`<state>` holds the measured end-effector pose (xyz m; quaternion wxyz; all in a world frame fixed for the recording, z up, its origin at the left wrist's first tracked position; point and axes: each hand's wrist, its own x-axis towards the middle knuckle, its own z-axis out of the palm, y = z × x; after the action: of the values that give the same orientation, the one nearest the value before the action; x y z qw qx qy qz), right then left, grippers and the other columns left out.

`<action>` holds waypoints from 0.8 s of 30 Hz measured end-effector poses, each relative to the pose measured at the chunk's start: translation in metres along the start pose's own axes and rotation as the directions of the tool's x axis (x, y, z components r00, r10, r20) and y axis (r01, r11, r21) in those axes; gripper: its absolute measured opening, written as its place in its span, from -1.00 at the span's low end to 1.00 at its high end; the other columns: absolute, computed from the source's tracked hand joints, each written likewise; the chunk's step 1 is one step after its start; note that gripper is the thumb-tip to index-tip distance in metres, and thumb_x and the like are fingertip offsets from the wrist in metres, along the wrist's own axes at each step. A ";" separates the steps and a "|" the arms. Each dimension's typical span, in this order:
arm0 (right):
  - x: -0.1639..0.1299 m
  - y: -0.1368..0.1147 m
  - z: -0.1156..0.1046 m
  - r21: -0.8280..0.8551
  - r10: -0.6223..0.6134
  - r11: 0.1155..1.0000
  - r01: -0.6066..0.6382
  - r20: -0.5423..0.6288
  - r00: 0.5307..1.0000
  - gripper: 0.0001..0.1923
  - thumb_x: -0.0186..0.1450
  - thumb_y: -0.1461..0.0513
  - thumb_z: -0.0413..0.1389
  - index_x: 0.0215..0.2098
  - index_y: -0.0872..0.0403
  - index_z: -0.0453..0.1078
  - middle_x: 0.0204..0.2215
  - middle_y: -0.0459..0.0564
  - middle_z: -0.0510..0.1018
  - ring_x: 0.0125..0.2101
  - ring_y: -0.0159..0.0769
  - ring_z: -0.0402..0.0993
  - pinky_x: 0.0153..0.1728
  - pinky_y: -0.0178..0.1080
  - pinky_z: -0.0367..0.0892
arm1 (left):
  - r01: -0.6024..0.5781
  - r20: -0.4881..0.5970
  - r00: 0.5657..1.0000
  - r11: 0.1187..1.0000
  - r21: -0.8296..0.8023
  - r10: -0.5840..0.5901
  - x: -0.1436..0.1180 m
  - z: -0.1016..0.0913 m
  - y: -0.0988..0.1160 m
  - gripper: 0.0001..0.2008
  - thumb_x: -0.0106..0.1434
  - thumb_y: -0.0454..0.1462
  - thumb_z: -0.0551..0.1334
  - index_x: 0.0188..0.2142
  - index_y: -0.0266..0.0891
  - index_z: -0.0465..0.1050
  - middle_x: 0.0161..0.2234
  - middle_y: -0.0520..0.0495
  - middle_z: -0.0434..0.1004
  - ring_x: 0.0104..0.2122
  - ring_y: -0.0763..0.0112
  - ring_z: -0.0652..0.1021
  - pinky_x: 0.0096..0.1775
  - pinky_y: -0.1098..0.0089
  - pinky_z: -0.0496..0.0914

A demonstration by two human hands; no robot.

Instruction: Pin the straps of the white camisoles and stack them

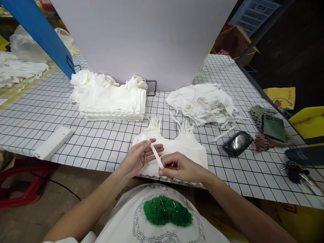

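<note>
A short white strip (157,156) is stretched between my two hands. Its upper end is pinched between thumb and finger of my left hand (141,154), whose other fingers extend to the right. The lower end sits in the pinch of my right hand (181,166), with the remaining fingers curled. Beneath both hands lies a white strappy top (188,149), spread flat near the table's front edge, its bunches of thin straps pointing away from me. My hands cover part of its middle.
Behind, on the left, stands a neat stack of white tops (111,101); a loose white pile (202,101) is on the right. A white bar-shaped object (53,143), a black shiny packet (238,143), a green phone (273,128) and keys (298,173) lie on the grid-patterned table (101,145).
</note>
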<state>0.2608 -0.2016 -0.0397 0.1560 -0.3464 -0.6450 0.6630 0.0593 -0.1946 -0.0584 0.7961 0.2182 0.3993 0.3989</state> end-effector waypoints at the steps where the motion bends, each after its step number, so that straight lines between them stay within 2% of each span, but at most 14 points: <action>1: 0.000 0.000 0.001 -0.068 -0.020 0.997 0.020 0.003 1.000 -0.66 0.28 0.09 0.23 -0.53 0.14 0.37 -0.58 -0.17 0.28 -0.54 -0.49 0.13 -0.54 -0.36 0.06 | -0.015 -0.018 1.000 1.000 0.000 0.015 0.004 -0.001 0.003 -0.68 0.25 -0.14 0.38 -0.10 -0.32 0.54 -0.11 -0.31 0.66 0.02 0.05 0.61 0.10 0.07 0.47; 4: 0.001 0.000 0.002 -0.234 -0.069 0.970 0.072 0.021 0.997 -0.61 0.29 0.18 0.20 -0.60 0.12 0.19 -0.57 -0.20 0.21 -0.53 -0.50 0.10 -0.49 -0.35 0.04 | -0.055 -0.033 0.998 0.998 0.017 0.056 0.012 -0.004 0.010 -0.77 0.21 -0.20 0.40 -0.25 -0.36 0.57 -0.13 -0.31 0.66 0.02 0.01 0.61 0.10 0.04 0.47; 8: 0.001 -0.002 0.004 -0.316 -0.063 0.945 0.082 0.071 0.996 -0.57 0.29 0.24 0.18 -0.62 0.11 0.07 -0.58 -0.20 0.19 -0.54 -0.51 0.09 -0.48 -0.35 0.06 | -0.049 -0.029 0.998 0.999 0.020 0.049 0.014 -0.006 0.011 -0.76 0.23 -0.19 0.38 -0.24 -0.37 0.58 -0.12 -0.32 0.66 0.01 0.02 0.61 0.09 0.04 0.48; 11: -0.003 -0.011 0.002 -0.358 -0.119 0.925 0.127 0.044 0.992 -0.63 0.32 0.25 0.16 -0.58 0.10 0.13 -0.51 -0.16 0.26 -0.48 -0.47 0.20 -0.44 -0.35 0.12 | 0.023 -0.021 1.000 0.998 0.057 -0.022 0.013 -0.010 0.012 -0.69 0.26 -0.13 0.37 -0.15 -0.35 0.55 -0.13 -0.33 0.66 -0.08 0.07 0.65 0.01 0.09 0.53; 14: -0.007 -0.024 -0.005 -0.472 -0.250 0.862 0.183 -0.083 0.965 -0.70 0.41 0.22 0.06 -0.49 0.09 0.22 -0.47 -0.12 0.32 -0.43 -0.42 0.25 -0.40 -0.33 0.17 | 0.097 0.004 0.995 0.984 0.150 -0.099 0.011 -0.017 0.016 -0.63 0.28 -0.04 0.34 -0.11 -0.32 0.53 -0.16 -0.32 0.67 -0.21 0.12 0.68 -0.13 0.15 0.58; 17: -0.010 -0.037 -0.015 -0.692 -0.378 0.702 0.169 -0.162 0.912 -0.73 0.46 0.25 -0.01 -0.43 0.09 0.30 -0.52 -0.10 0.36 -0.49 -0.41 0.23 -0.42 -0.30 0.15 | 0.134 0.003 0.990 0.964 0.228 -0.138 0.012 -0.022 0.024 -0.57 0.28 0.02 0.32 -0.14 -0.35 0.54 -0.17 -0.35 0.66 -0.23 0.06 0.69 -0.20 0.18 0.60; 20: -0.013 -0.045 -0.012 -0.871 -0.471 0.472 0.138 -0.116 0.875 -0.76 0.44 0.35 -0.06 -0.29 0.12 0.42 -0.47 -0.03 0.44 -0.47 -0.37 0.29 -0.43 -0.29 0.17 | 0.140 -0.003 0.990 0.961 0.240 -0.144 0.015 -0.021 0.030 -0.52 0.27 0.05 0.32 -0.14 -0.38 0.56 -0.16 -0.38 0.66 -0.21 0.05 0.69 -0.19 0.18 0.60; 22: -0.017 -0.047 -0.002 -0.943 -0.486 0.313 0.115 -0.055 0.872 -0.73 0.41 0.43 -0.08 -0.22 0.15 0.45 -0.44 0.02 0.47 -0.46 -0.34 0.30 -0.45 -0.28 0.16 | 0.135 0.011 0.990 0.964 0.231 -0.142 0.017 -0.018 0.030 -0.53 0.26 0.02 0.34 -0.15 -0.39 0.57 -0.15 -0.38 0.66 -0.19 0.09 0.68 -0.15 0.19 0.60; 24: -0.020 -0.045 0.010 -0.974 -0.453 0.200 0.106 0.004 0.891 -0.70 0.37 0.48 -0.08 -0.19 0.19 0.47 -0.42 0.05 0.48 -0.44 -0.30 0.32 -0.45 -0.26 0.18 | 0.121 0.034 0.991 0.968 0.220 -0.132 0.019 -0.013 0.029 -0.59 0.22 -0.05 0.40 -0.17 -0.40 0.59 -0.14 -0.36 0.66 -0.13 0.09 0.66 -0.08 0.18 0.58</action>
<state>0.2575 -0.2172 0.0079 0.1235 -0.3347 -0.9335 0.0362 0.0420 -0.1617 -0.0559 0.8009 0.2876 0.4340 0.2958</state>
